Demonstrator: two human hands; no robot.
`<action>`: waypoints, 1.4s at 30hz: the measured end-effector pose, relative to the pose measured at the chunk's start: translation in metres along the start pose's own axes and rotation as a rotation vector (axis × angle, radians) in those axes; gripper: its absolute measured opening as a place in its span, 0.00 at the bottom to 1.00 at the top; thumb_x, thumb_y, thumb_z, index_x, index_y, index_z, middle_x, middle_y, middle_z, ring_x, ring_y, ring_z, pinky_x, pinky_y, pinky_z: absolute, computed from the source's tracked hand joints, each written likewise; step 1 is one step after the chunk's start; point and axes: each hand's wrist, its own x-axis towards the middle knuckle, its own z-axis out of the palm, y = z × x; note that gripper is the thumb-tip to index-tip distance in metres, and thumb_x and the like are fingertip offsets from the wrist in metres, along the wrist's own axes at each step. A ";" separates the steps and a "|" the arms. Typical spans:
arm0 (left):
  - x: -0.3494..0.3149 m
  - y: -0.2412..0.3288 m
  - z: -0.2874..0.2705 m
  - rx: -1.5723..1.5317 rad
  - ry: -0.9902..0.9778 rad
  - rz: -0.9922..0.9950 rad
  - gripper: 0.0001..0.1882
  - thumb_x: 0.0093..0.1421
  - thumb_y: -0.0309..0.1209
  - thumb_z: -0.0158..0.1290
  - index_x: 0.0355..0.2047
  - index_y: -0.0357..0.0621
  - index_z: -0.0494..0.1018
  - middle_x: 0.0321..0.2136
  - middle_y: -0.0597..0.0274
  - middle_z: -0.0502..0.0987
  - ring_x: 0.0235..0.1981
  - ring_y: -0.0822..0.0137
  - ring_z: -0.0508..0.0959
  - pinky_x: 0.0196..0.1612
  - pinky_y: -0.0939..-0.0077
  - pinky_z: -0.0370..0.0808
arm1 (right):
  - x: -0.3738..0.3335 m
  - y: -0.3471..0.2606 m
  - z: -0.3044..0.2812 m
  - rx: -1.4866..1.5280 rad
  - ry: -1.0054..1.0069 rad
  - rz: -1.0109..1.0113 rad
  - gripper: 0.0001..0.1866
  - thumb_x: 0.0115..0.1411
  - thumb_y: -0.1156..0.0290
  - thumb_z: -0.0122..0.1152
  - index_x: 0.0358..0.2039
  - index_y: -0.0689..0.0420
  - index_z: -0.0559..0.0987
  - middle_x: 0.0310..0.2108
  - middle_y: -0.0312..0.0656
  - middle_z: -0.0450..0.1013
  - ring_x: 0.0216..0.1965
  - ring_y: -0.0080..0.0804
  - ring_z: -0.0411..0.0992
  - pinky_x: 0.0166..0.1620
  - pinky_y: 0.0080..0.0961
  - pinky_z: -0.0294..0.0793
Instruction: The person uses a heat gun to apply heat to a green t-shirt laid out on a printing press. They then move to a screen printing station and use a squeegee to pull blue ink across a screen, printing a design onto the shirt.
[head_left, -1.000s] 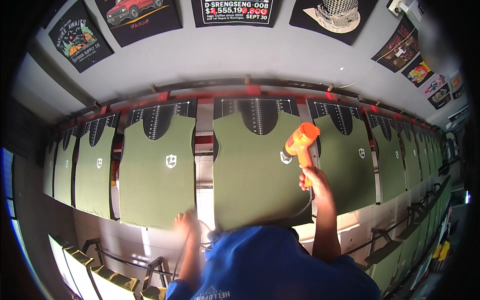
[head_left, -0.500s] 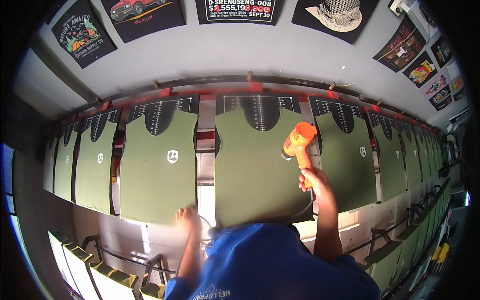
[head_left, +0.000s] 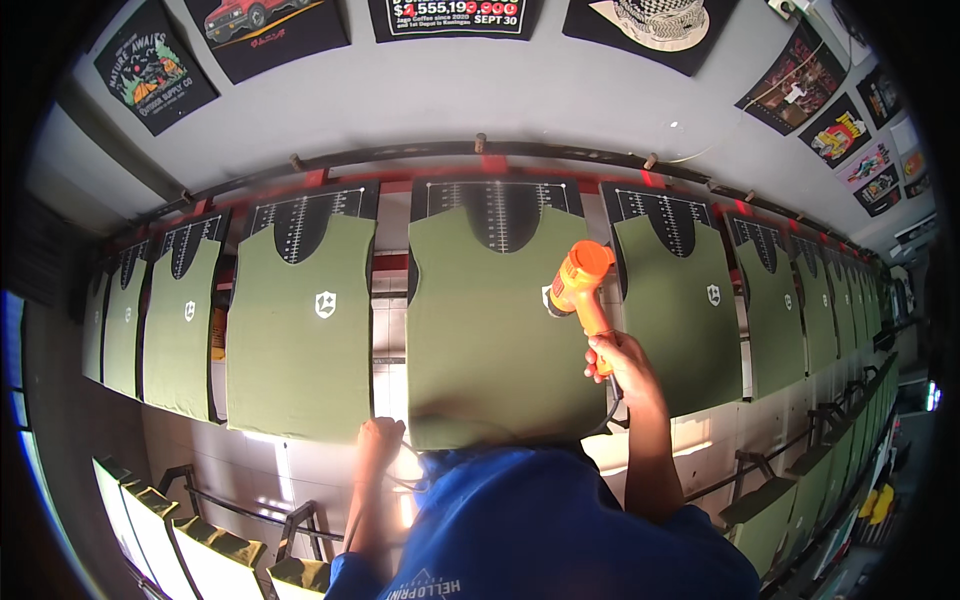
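Note:
My right hand (head_left: 622,365) grips the handle of an orange heat gun (head_left: 582,280), fingers wrapped round it. The gun is held over the olive-green T-shirt (head_left: 470,340) in front of me, its nozzle pointing down and left. Beside the nozzle shows the edge of a white print (head_left: 546,296), mostly hidden by the gun. From the handle a dark cord (head_left: 613,405) runs down past the shirt's lower edge. My left hand (head_left: 380,438) is closed on this cord by the lower right corner of the neighbouring green T-shirt (head_left: 290,360), which bears a white shield print (head_left: 326,305).
Green shirts on black boards (head_left: 440,195) with white ruler marks continue in a row to both sides. A dark rail (head_left: 400,152) with pegs runs behind them. Another row of boards (head_left: 215,540) stands at the lower left. Printed shirt panels (head_left: 155,75) hang on the wall.
The shirts have shifted slightly left in view. The heat gun has moved a little left, and the central shirt's print edge now shows beside its nozzle. My left hand stays closed near the shirt corner.

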 end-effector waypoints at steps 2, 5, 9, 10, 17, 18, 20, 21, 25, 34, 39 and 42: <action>-0.001 0.019 0.002 0.020 -0.063 -0.022 0.16 0.53 0.36 0.52 0.18 0.33 0.73 0.18 0.43 0.73 0.22 0.47 0.76 0.29 0.58 0.72 | 0.000 0.003 -0.005 -0.022 -0.015 -0.022 0.13 0.62 0.63 0.59 0.39 0.59 0.72 0.25 0.35 0.71 0.24 0.24 0.72 0.25 0.19 0.69; -0.001 0.055 0.014 0.108 -0.149 -0.022 0.13 0.54 0.32 0.49 0.17 0.35 0.73 0.21 0.45 0.75 0.25 0.45 0.77 0.30 0.55 0.74 | 0.001 -0.001 -0.025 -0.011 -0.043 -0.014 0.12 0.62 0.63 0.59 0.35 0.58 0.72 0.25 0.35 0.72 0.24 0.24 0.72 0.26 0.19 0.69; 0.002 0.099 0.048 0.265 -0.207 0.141 0.09 0.53 0.30 0.50 0.20 0.38 0.75 0.23 0.48 0.77 0.25 0.47 0.78 0.29 0.54 0.74 | 0.001 0.001 -0.083 0.050 -0.086 -0.051 0.11 0.62 0.63 0.58 0.35 0.58 0.72 0.25 0.35 0.72 0.24 0.23 0.72 0.26 0.19 0.69; 0.003 0.113 0.061 0.274 -0.221 0.121 0.08 0.52 0.29 0.50 0.20 0.39 0.75 0.23 0.49 0.77 0.25 0.48 0.79 0.29 0.55 0.75 | 0.001 0.004 -0.105 0.067 -0.090 -0.072 0.11 0.63 0.63 0.58 0.35 0.58 0.72 0.25 0.35 0.72 0.24 0.23 0.72 0.26 0.19 0.69; -0.009 0.196 0.182 0.222 -0.120 0.313 0.19 0.57 0.35 0.58 0.15 0.33 0.72 0.14 0.42 0.70 0.17 0.46 0.73 0.24 0.58 0.68 | -0.020 -0.001 -0.302 0.049 0.132 -0.089 0.13 0.62 0.62 0.59 0.37 0.59 0.72 0.23 0.36 0.72 0.22 0.24 0.72 0.25 0.20 0.69; -0.013 0.212 0.197 0.235 -0.124 0.318 0.19 0.57 0.35 0.58 0.15 0.34 0.71 0.14 0.42 0.70 0.17 0.46 0.73 0.23 0.58 0.68 | -0.023 -0.004 -0.322 0.062 0.179 -0.091 0.13 0.62 0.62 0.59 0.37 0.59 0.72 0.24 0.36 0.72 0.22 0.24 0.72 0.25 0.20 0.69; -0.021 0.241 0.219 0.190 -0.085 0.310 0.19 0.57 0.35 0.58 0.15 0.34 0.72 0.14 0.42 0.70 0.17 0.45 0.74 0.24 0.57 0.68 | -0.024 -0.008 -0.361 0.078 0.240 -0.121 0.13 0.63 0.61 0.58 0.36 0.59 0.72 0.24 0.36 0.72 0.23 0.23 0.72 0.25 0.19 0.68; -0.027 0.255 0.228 0.170 -0.064 0.303 0.19 0.57 0.36 0.58 0.15 0.34 0.72 0.14 0.43 0.70 0.18 0.45 0.74 0.24 0.57 0.68 | -0.024 -0.009 -0.377 0.067 0.273 -0.119 0.13 0.63 0.60 0.58 0.36 0.58 0.72 0.24 0.35 0.71 0.23 0.23 0.72 0.26 0.19 0.68; -0.037 0.283 0.252 0.187 0.002 0.160 0.19 0.58 0.36 0.57 0.17 0.32 0.73 0.17 0.42 0.72 0.21 0.44 0.74 0.27 0.55 0.69 | -0.019 -0.017 -0.414 0.119 0.178 -0.087 0.13 0.63 0.60 0.58 0.37 0.58 0.73 0.23 0.35 0.71 0.24 0.23 0.72 0.25 0.19 0.68; -0.040 0.346 0.273 0.179 0.284 0.132 0.18 0.58 0.32 0.54 0.14 0.37 0.69 0.19 0.51 0.68 0.24 0.51 0.72 0.30 0.57 0.68 | 0.006 -0.020 -0.435 0.045 0.063 -0.047 0.18 0.63 0.59 0.58 0.45 0.61 0.73 0.24 0.35 0.70 0.23 0.25 0.71 0.25 0.19 0.68; -0.035 0.331 0.294 0.261 0.473 0.138 0.17 0.58 0.30 0.52 0.14 0.38 0.69 0.19 0.55 0.68 0.24 0.54 0.71 0.30 0.60 0.67 | 0.003 -0.022 -0.424 0.014 0.082 -0.078 0.14 0.62 0.59 0.59 0.36 0.58 0.74 0.24 0.34 0.71 0.23 0.24 0.73 0.25 0.19 0.68; -0.034 0.327 0.297 0.258 0.501 0.122 0.17 0.59 0.30 0.52 0.13 0.38 0.69 0.18 0.55 0.67 0.24 0.55 0.71 0.29 0.60 0.67 | 0.005 -0.018 -0.430 0.042 0.069 -0.066 0.14 0.62 0.59 0.59 0.36 0.58 0.73 0.24 0.35 0.71 0.23 0.24 0.73 0.25 0.19 0.68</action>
